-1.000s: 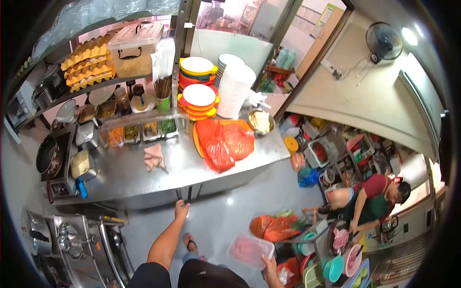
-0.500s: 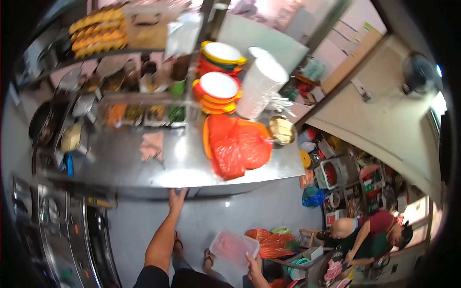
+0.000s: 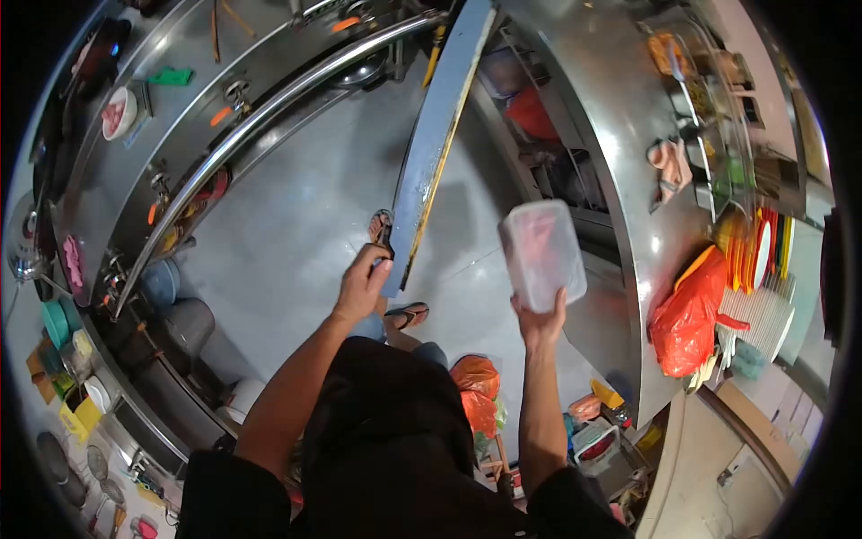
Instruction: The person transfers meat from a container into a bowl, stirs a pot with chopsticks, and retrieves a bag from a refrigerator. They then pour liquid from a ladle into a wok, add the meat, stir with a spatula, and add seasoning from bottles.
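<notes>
Kitchen's long steel door [image 3: 437,135] now stands open, left hand [image 3: 362,286] clasping its edge. Right hand [image 3: 539,321] grips the raised clear plastic box [image 3: 541,254].

Container [image 3: 542,254] right of door [image 3: 435,135] (counter [image 3: 628,180] beyond)

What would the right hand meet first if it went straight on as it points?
Probably the open under-counter compartment, just past the clear plastic lidded box that the right hand holds; depth is unclear.

container [image 3: 542,254] contents hazy, left hand [image 3: 362,286] fingertips behind door [image 3: 431,153] edge
</notes>
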The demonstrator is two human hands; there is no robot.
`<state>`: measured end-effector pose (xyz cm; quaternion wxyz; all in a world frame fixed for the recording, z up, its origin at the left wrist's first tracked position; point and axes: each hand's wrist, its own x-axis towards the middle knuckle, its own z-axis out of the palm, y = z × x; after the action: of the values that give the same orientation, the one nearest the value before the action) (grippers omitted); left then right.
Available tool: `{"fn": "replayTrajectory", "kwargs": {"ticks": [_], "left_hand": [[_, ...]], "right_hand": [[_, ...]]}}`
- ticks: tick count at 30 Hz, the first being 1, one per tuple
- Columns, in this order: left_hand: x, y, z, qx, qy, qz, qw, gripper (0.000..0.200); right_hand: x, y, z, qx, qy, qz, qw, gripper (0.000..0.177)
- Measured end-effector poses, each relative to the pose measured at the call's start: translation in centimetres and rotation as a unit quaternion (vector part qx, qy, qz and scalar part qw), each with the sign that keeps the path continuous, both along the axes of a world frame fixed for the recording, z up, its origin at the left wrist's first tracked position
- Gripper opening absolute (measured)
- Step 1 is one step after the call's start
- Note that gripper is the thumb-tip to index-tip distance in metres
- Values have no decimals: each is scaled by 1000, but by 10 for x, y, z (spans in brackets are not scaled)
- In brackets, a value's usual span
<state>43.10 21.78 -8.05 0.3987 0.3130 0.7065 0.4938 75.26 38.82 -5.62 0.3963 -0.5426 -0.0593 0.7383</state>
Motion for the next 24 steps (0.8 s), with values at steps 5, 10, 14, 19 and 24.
{"fn": "replayTrajectory", "kwargs": {"ticks": [5,10,14,19,24], "left_hand": [[-60,-17,11,-3,-8,33,999,14],[-60,-11,19,-11,-41,-11,999,18],[-51,-1,27,-17,-50,-1,999,18],[-37,5,20,-1,-36,-8,999,21],[2,8,12,-45,-82,-5,996,22]], "right_hand": [[-71,95,-58,43,84,-43,995,72],[-112,208,-84,26,165,-95,981,74],[-168,297,-105,142,71,-59,986,66],[-156,346,-155,135,142,-17,980,49],[-140,222,-54,141,56,57,987,35]]}}
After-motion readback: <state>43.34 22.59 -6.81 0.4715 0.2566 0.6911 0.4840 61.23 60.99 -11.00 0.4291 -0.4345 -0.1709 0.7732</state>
